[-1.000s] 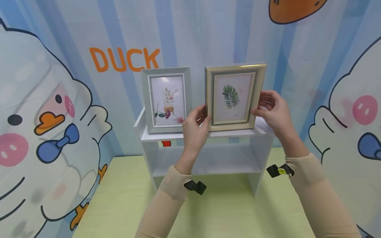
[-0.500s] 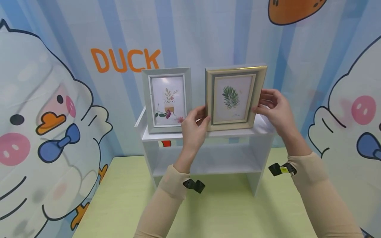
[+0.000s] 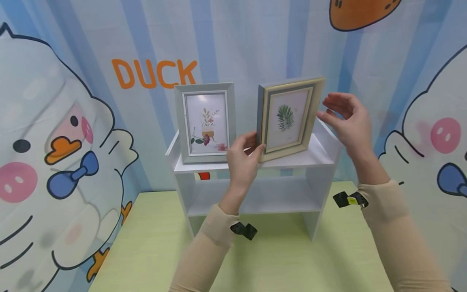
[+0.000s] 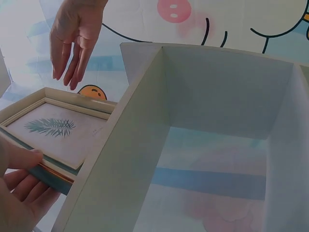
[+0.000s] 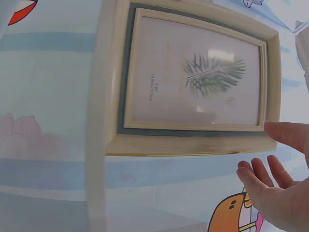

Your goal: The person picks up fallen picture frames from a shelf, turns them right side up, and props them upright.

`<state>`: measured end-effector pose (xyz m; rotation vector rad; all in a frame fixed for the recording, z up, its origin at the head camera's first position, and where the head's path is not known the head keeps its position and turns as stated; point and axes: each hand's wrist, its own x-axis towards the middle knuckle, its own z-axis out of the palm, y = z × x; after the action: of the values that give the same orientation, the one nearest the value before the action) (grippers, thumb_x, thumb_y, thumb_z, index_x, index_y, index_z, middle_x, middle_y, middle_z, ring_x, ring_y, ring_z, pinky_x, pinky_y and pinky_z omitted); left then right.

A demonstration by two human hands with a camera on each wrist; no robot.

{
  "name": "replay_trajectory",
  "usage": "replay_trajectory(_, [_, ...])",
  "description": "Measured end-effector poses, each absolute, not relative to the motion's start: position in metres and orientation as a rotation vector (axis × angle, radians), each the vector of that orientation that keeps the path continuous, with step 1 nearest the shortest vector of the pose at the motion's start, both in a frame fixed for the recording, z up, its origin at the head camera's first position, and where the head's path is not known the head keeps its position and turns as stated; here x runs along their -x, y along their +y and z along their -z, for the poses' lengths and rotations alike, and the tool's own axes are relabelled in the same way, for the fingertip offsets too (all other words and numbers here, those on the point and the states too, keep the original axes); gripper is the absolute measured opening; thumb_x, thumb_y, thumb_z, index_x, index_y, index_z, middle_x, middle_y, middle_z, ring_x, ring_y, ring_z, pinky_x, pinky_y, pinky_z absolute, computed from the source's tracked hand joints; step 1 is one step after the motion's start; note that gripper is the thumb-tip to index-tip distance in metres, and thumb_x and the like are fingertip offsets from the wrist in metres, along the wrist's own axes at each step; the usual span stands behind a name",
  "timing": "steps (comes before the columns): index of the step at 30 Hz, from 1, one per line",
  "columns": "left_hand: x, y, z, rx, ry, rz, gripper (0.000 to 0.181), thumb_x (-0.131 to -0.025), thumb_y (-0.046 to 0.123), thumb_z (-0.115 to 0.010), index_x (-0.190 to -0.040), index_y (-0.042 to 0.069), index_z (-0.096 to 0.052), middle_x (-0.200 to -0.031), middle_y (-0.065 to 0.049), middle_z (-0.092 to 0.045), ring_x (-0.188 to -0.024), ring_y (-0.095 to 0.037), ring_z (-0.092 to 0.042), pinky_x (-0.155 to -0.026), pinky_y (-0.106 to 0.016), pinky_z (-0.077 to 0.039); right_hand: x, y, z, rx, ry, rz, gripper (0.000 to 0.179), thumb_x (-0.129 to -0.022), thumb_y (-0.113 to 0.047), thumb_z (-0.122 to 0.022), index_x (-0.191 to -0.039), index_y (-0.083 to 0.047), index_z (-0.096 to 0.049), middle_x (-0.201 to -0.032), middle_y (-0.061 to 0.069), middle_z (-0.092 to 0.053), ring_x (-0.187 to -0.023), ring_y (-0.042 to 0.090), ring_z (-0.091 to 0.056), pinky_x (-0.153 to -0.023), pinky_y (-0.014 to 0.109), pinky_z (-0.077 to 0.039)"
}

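A gold-coloured picture frame (image 3: 286, 117) with a green leaf print stands on the top shelf, turned at an angle with its left side edge showing. My left hand (image 3: 242, 162) pinches its lower left edge, the thumb on the front and the fingers behind, as the left wrist view also shows around the frame (image 4: 58, 133). Off the frame's right side, my right hand (image 3: 352, 125) hangs with loosely bent fingers and holds nothing. In the right wrist view this hand (image 5: 285, 198) is beside the frame's edge. A silver-grey picture frame (image 3: 206, 121) with a potted flower print stands upright to the left.
Both picture frames stand on a small white shelf unit (image 3: 255, 194) with raised sides and a lower board. It rests on a pale yellow-green tabletop (image 3: 149, 243). Behind hangs a blue striped curtain (image 3: 255, 40) printed with ducks.
My right hand has let go of the gold frame and moved up and to the right. The frame has turned, its left edge now showing, while my left hand keeps its pinch.
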<state>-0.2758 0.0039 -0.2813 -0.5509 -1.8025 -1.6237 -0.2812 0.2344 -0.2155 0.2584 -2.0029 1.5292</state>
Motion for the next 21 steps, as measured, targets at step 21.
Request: replay_trajectory(21, [0.286,0.036,0.296,0.461,-1.65,1.548,0.027,-0.073,0.0,-0.078,-0.098,0.001,-0.068,-0.089,-0.012,-0.068,-0.079,-0.019,-0.068,-0.074,-0.022,-0.057,0.287,0.221,0.189,-0.441,-1.956,-1.412,0.049,-0.082,-0.018,-0.074,-0.128,-0.013,-0.057,-0.131,0.005,-0.057,-0.123,0.013,-0.053,-0.105,0.024,-0.041])
